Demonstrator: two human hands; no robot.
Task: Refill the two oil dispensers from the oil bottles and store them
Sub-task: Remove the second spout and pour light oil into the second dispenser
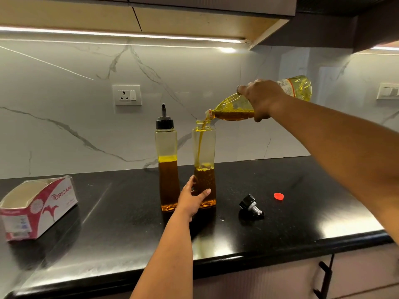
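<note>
Right hand gripped the tilted clear plastic oil bottle, pouring into the uncapped square clear dispenser, approx. half full, left hand wrapped round its base; capped 2nd dispenser half-filled, storing pending.

A home kitchen: black countertop, marble backsplash, wall socket, overhead cabinets.

I counted two oil dispensers, one oil bottle and one box. I also saw one red cap and one black spout lid.
</note>
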